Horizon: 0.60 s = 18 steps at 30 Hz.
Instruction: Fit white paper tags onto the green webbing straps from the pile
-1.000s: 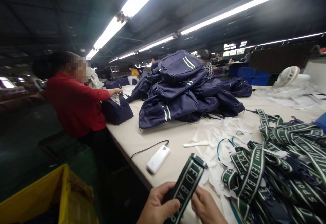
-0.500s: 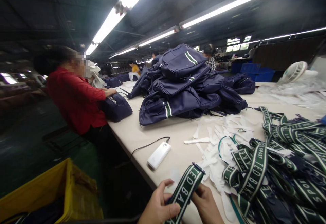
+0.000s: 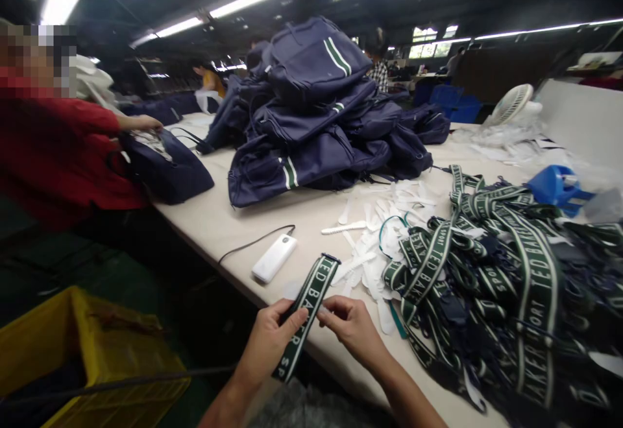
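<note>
My left hand [image 3: 275, 331] grips a green strap [image 3: 311, 305] with white lettering and striped edges, its thumb on the front. The strap slants upward over the table edge, with a dark buckle at its top. Fingers of my right hand [image 3: 348, 321] are pinched at the strap's right edge; a small pale bit shows at the fingertips, too small to name. To the right lies a tangled heap of similar straps [image 3: 535, 272]. White paper strips [image 3: 374, 220] are scattered beyond my right hand.
Navy bags [image 3: 311, 104] are piled on the table [image 3: 219, 220]. A white power bank [image 3: 274, 258] with a cable lies near the edge. At left, a person in red [image 3: 63, 149] handles a navy bag; below stands a yellow crate [image 3: 92, 350]. A fan and blue dispenser are at right.
The view has turned right and down. My right hand has come out from behind the strap to its right edge. More of the strap shows, hanging below my left hand.
</note>
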Each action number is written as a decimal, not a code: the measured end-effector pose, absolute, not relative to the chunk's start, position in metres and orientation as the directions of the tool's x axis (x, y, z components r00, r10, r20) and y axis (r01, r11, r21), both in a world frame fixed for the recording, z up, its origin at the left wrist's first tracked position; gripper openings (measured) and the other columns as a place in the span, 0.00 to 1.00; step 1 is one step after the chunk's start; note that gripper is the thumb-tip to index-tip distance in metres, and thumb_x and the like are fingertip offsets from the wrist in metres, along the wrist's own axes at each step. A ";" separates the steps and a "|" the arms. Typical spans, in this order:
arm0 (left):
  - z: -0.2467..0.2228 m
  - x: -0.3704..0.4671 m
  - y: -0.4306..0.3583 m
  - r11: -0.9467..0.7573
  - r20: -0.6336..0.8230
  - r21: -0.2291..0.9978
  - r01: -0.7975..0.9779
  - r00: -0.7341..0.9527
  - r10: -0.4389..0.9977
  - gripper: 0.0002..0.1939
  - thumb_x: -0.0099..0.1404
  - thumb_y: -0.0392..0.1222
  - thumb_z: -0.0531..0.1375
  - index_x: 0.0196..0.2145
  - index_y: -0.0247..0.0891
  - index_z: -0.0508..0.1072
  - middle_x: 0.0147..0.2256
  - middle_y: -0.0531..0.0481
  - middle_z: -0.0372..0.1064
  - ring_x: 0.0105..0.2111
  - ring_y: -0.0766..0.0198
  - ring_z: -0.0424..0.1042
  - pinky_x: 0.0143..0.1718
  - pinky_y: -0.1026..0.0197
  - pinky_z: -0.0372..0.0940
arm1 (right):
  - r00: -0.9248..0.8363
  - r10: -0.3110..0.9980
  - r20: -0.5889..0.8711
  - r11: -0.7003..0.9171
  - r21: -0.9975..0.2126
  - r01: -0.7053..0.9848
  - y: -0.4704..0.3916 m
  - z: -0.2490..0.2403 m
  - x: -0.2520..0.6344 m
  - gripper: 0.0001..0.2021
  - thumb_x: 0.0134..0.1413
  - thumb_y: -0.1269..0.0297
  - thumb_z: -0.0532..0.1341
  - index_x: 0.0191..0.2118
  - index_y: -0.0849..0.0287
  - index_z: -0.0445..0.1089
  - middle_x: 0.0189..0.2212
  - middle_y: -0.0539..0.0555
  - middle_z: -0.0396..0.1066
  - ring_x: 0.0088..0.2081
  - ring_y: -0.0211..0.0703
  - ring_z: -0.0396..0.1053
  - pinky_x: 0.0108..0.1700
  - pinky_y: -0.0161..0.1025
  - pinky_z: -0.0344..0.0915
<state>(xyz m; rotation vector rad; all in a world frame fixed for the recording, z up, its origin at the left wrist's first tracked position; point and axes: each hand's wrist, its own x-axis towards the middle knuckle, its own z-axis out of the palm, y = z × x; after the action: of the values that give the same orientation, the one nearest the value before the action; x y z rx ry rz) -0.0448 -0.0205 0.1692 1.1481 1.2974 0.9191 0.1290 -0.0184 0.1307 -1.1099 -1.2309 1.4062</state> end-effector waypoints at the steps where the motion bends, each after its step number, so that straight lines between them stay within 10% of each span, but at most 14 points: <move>1: 0.167 -0.045 -0.018 0.216 -0.226 0.970 0.115 0.082 0.971 0.21 0.54 0.54 0.69 0.37 0.33 0.80 0.32 0.45 0.78 0.33 0.57 0.73 0.33 0.63 0.67 | -0.126 0.990 -0.065 -0.077 -0.992 -0.097 -0.020 0.130 0.129 0.14 0.48 0.55 0.68 0.27 0.62 0.74 0.19 0.49 0.69 0.22 0.36 0.62 0.25 0.33 0.56; 8: 0.149 -0.040 -0.014 0.225 -0.247 0.961 0.158 0.135 0.960 0.19 0.55 0.53 0.67 0.37 0.34 0.79 0.33 0.45 0.78 0.36 0.54 0.74 0.38 0.61 0.68 | 0.031 0.988 -0.151 -0.132 -0.933 -0.335 -0.036 0.127 0.122 0.16 0.41 0.59 0.73 0.29 0.60 0.67 0.16 0.44 0.66 0.20 0.34 0.64 0.25 0.31 0.58; 18: 0.137 -0.042 -0.016 0.326 -0.337 0.941 0.092 0.142 0.931 0.21 0.56 0.54 0.67 0.39 0.35 0.77 0.33 0.45 0.78 0.32 0.56 0.76 0.35 0.61 0.68 | -0.452 0.878 -0.158 -0.319 -0.898 -0.304 -0.036 0.121 0.146 0.17 0.54 0.56 0.64 0.48 0.58 0.73 0.40 0.56 0.77 0.20 0.34 0.71 0.19 0.27 0.52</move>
<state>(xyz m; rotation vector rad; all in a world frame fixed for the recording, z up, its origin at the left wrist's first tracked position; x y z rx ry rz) -0.0416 -0.0161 0.1368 1.0730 1.2834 0.8141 0.1462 -0.0364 0.1209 -0.8539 -1.0754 1.8683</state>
